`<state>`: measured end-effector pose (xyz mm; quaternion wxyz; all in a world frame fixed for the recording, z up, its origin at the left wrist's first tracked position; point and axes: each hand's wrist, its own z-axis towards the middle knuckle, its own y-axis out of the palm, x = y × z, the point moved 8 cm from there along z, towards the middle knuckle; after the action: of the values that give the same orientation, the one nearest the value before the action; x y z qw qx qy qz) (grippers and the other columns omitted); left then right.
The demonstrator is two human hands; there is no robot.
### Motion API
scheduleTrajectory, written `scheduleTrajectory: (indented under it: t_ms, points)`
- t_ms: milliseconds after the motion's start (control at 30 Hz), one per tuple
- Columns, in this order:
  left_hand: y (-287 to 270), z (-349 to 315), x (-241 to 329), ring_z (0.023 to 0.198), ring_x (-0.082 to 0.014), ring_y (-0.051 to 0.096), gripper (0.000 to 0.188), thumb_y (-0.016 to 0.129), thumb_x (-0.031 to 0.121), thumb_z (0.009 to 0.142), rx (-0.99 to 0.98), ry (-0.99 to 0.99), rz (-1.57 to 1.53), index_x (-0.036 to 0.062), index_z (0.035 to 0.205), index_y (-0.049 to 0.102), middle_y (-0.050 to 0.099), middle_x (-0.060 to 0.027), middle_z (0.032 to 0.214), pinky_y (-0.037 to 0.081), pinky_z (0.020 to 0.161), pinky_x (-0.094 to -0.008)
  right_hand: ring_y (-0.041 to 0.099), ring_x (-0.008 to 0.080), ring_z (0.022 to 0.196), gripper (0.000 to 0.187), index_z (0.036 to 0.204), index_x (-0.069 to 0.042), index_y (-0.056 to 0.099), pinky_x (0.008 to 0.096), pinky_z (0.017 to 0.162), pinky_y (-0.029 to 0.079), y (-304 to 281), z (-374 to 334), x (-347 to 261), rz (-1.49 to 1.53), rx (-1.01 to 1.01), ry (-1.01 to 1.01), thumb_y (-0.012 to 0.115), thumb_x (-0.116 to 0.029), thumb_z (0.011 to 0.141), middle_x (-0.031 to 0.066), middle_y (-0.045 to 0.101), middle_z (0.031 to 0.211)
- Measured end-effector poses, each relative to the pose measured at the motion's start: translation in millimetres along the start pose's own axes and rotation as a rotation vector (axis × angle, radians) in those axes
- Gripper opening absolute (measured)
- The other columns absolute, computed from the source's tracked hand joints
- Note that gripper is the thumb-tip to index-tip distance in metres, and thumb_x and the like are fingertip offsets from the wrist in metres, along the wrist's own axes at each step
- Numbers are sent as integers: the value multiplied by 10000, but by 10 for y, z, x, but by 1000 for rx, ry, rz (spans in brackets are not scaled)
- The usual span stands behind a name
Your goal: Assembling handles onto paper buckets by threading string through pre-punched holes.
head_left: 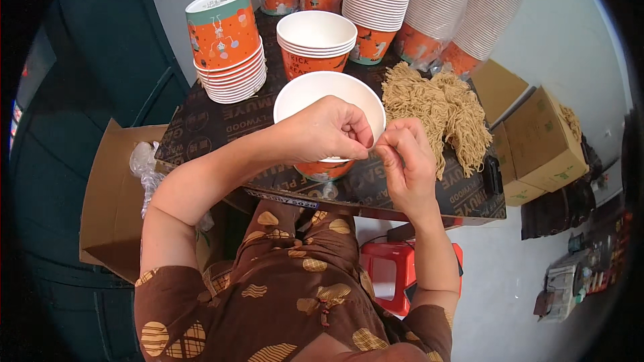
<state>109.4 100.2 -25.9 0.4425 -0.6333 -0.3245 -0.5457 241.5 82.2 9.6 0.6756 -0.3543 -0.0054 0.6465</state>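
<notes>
My left hand (330,131) and my right hand (406,164) meet just in front of a white-lined paper bucket (315,87) with an orange printed outside. Thumb and fingers are pinched together on both hands, and the fingertips nearly touch. Whatever lies between them is too small to make out. The left forearm and hand cover much of the bucket's front. To the right of the bucket, beyond my right hand, lies a bundle of tan twisted cords (436,104).
Behind stand a short bucket stack (315,30), an upside-down stack (225,37) at left and several tall stacks (379,0). The dark plywood table (208,127) has a cardboard box (111,194) at its left. More boxes (540,141) and a red stool (386,281) are at right.
</notes>
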Motion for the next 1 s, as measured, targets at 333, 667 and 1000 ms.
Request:
scheduleTrajectory:
  t_ms: [333,667,1000]
  points:
    - [29,37,35,669,-64,560,100,681,51,840,8,12,70,-9,896,624,633,-13,757,443,597,-216,574,274,722,123,930,3,585,339,635,466,39,7,123,54,14,47,624,64,831,119,556,820]
    - [10,37,20,687,-85,571,72,645,33,836,-54,34,-59,-7,871,596,633,-35,777,456,635,-215,594,280,798,202,981,5,593,333,664,479,9,-151,24,-53,1,56,613,86,797,150,553,925]
    - [9,26,42,703,-92,590,86,661,40,824,-61,56,-50,-7,872,606,646,-44,782,470,651,-227,577,265,760,145,922,-1,593,338,638,474,102,-167,63,-49,55,73,663,48,804,135,541,892]
